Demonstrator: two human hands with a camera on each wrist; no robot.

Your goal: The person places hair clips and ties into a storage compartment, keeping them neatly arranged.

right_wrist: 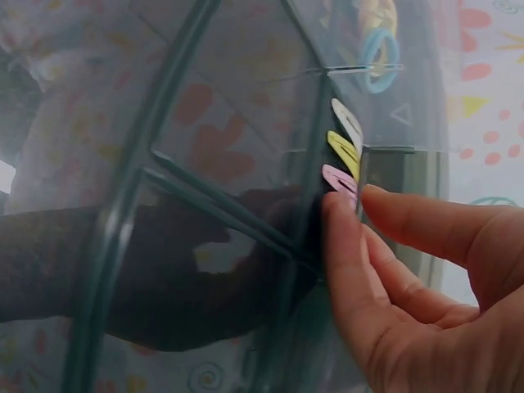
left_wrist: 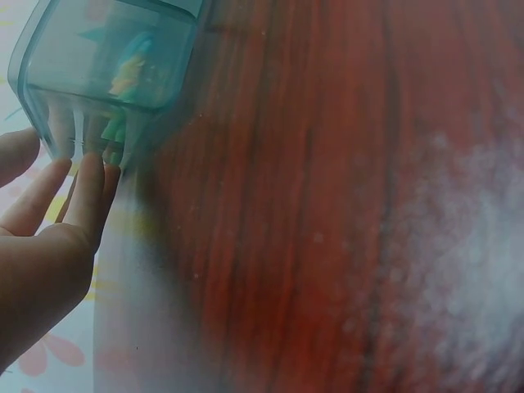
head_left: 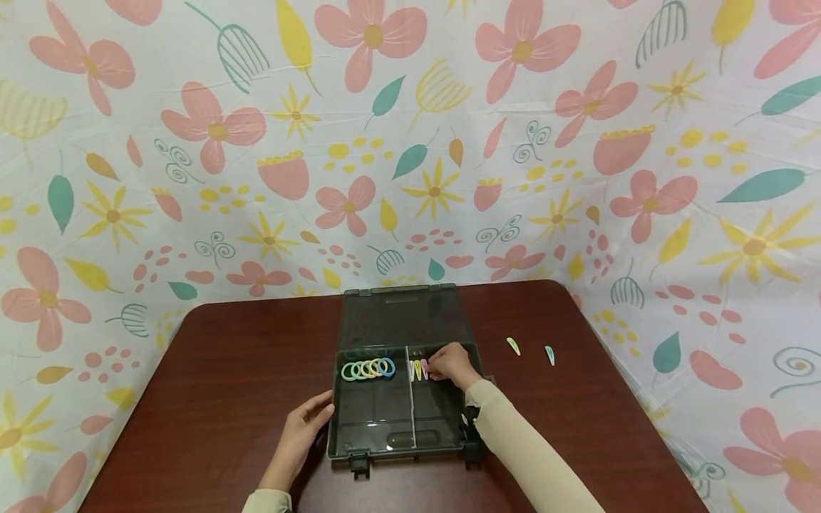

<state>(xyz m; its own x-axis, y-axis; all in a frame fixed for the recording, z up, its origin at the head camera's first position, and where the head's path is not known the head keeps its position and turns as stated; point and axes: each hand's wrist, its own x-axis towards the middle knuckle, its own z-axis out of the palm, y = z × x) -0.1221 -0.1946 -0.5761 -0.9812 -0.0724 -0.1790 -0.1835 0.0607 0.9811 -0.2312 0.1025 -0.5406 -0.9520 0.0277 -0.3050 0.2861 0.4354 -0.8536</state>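
A dark see-through plastic case lies open on the table, its lid folded back. My right hand is inside the right compartment, pinching a pink hair clip between thumb and fingertips. Beside that clip, a yellow hair clip and a white hair clip lie in a row near the divider. Several pastel hair ties overlap in a line in the left compartment. With loosely bent fingers, my left hand touches the case's left outer wall.
On the brown table, to the right of the case, lie a yellow-green hair clip and a blue hair clip. Latches stick out from the case's front edge. A flower-printed cloth hangs behind the table.
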